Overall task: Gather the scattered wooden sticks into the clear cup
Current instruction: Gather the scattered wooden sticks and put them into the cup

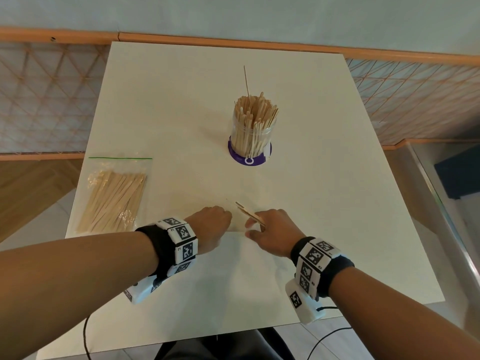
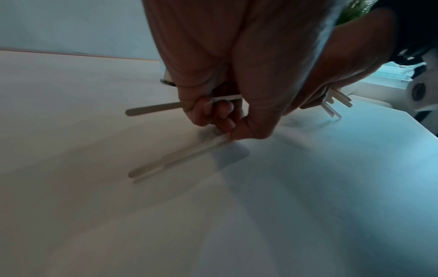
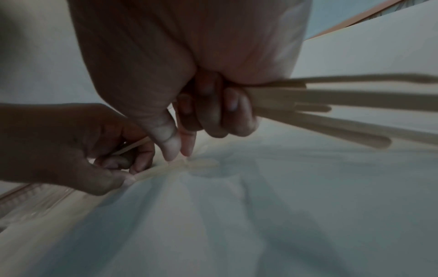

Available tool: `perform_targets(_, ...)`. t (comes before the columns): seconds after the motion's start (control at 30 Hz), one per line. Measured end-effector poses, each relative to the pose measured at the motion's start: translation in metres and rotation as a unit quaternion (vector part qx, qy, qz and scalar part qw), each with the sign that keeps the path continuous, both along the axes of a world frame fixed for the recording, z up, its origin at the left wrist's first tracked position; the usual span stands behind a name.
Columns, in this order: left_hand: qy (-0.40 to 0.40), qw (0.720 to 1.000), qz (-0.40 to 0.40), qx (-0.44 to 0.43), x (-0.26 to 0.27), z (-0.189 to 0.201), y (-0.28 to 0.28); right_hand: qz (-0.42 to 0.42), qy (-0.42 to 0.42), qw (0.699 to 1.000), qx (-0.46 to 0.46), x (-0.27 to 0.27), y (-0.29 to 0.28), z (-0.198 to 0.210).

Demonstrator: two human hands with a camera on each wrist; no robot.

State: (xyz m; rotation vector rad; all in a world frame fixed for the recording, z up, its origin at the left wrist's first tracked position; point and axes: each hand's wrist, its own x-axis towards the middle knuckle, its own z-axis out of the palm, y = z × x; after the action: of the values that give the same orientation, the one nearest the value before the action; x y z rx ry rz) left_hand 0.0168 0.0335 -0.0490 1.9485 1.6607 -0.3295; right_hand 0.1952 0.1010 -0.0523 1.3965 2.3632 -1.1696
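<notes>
**Both hands picking up sticks at near table edge**

Right hand (image 1: 270,233) grips a bundle of sticks (image 3: 343,99) in curled fingers, thumb and forefinger reaching down to the table (image 1: 324,178). Left hand (image 1: 211,227) holds one stick (image 2: 151,109) in curled fingers and pinches another loose stick (image 2: 175,157) lying on the table. Cup (image 1: 250,136) stands mid-table, packed with sticks. Bag of sticks (image 1: 114,196) lies at left.

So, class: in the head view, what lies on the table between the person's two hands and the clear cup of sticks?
Nothing: the head view shows bare white table between the hands and the clear cup.
</notes>
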Motion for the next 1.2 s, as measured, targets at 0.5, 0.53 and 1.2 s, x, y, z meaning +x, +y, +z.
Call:
perform_targets(0.5, -0.365, 0.862, 0.337, 0.106, 0.001, 0.081, 0.064, -0.196, 0.275, 0.938, -0.071, -0.04, 0.038, 0.063)
perform_targets(0.53, -0.392, 0.843, 0.352, 0.11, 0.004, 0.085, 0.066, -0.188, 0.281, 0.939, -0.063, -0.045, 0.039, 0.068)
perform_targets(1.2, -0.625, 0.594, 0.506, -0.003, 0.008, 0.101, 0.076, -0.228, 0.283, 0.916, -0.172, -0.071, 0.046, 0.085)
